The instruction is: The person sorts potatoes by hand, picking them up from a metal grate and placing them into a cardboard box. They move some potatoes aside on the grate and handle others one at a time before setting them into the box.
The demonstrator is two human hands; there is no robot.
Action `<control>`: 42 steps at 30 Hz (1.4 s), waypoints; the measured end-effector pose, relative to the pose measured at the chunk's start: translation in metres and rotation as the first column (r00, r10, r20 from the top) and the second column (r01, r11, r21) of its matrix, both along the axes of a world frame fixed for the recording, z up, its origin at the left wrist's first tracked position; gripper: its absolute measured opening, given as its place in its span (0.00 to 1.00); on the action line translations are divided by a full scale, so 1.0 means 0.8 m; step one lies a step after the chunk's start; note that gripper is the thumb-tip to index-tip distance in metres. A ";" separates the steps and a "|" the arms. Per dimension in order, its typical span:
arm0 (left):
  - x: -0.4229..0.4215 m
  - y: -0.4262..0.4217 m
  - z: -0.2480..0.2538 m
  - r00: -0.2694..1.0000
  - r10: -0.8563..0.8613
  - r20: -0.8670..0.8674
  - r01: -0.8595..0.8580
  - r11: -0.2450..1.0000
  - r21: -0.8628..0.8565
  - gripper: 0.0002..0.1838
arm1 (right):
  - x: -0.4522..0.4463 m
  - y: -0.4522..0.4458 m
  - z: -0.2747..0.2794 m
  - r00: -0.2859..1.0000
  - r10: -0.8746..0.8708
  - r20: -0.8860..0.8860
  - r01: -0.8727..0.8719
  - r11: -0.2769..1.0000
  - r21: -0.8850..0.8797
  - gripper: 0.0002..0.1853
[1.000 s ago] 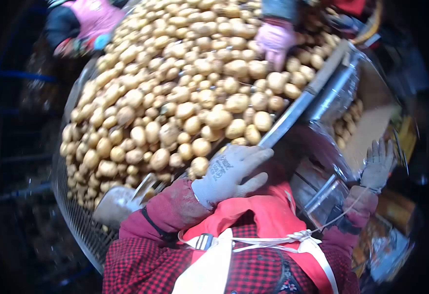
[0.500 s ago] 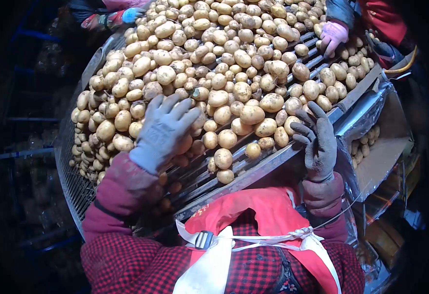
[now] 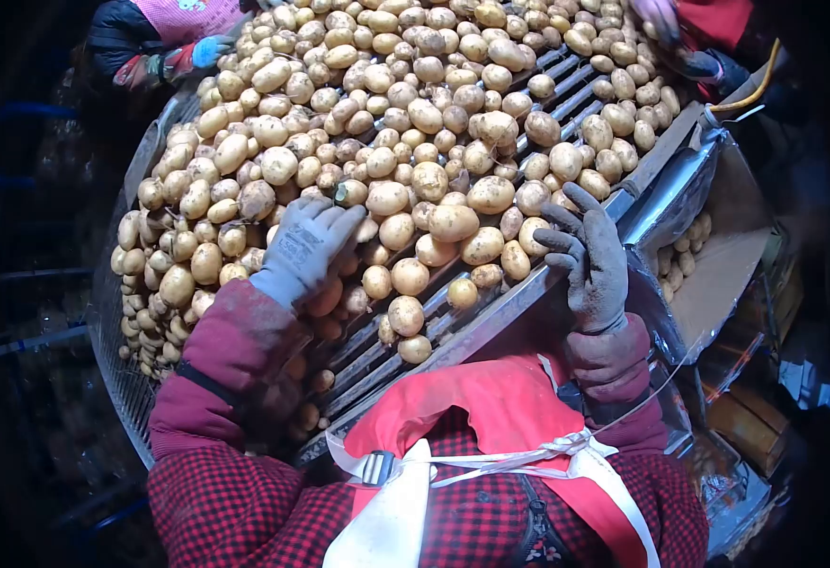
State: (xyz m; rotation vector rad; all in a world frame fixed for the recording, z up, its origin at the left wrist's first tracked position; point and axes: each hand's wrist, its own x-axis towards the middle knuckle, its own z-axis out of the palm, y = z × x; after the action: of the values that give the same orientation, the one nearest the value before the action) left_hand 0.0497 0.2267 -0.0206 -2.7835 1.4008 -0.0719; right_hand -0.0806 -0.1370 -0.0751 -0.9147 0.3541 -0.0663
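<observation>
Potatoes (image 3: 429, 180) lie heaped over a slatted metal sorting rack (image 3: 363, 355). My left hand (image 3: 309, 248), in a grey glove, rests palm down on the pile. Its fingers are slightly bent and close together, with the tips against potatoes beside a green-marked potato (image 3: 349, 193). The thumb and palm are hidden. At the rack's near edge, my right hand (image 3: 592, 265), in a dirty grey glove, is raised with its fingers apart and holds nothing. Its fingertips are close to the potatoes at the rack's right side.
An open cardboard box (image 3: 725, 270) with a silvery lining stands at the right, with potatoes inside. Across the rack, another person's blue glove (image 3: 212, 50) is at the upper left and a pink glove (image 3: 659, 17) at the upper right. A metal rail (image 3: 490, 327) runs before my body.
The view has shifted, so the rack sits further left. My left fingers have drawn closer together on the potatoes. The other person's pink glove has moved away from the potatoes.
</observation>
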 end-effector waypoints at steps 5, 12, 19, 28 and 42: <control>0.003 -0.019 0.015 0.955 0.277 -0.102 -0.280 0.960 -0.020 0.17 | -0.001 -0.004 -0.001 0.999 0.026 0.026 -0.026 1.000 0.016 0.34; -0.049 -0.138 0.040 0.445 -0.066 -0.893 -0.702 0.594 -0.393 0.12 | -0.009 0.026 0.030 0.958 0.287 0.019 -0.288 0.954 0.083 0.33; -0.073 -0.225 0.025 0.618 -0.148 -0.772 -0.372 0.810 -0.453 0.19 | -0.076 -0.038 -0.003 0.965 0.104 0.239 -0.074 0.988 -0.132 0.29; -0.069 -0.229 -0.018 0.752 -0.272 -0.600 -0.055 0.882 -0.468 0.17 | -0.372 -0.190 -0.047 0.740 -0.601 -0.304 0.538 0.799 -0.270 0.27; -0.081 -0.186 -0.007 0.893 -0.399 -0.208 0.259 0.833 -0.488 0.26 | -0.168 -0.175 -0.033 0.754 -0.637 0.159 0.478 0.366 -0.799 0.23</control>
State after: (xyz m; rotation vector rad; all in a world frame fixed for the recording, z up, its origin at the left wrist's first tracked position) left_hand -0.0149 0.0777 -0.0261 -2.9489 2.2029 0.0328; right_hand -0.2151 -0.2773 -0.1015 -1.6975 0.8517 -0.8768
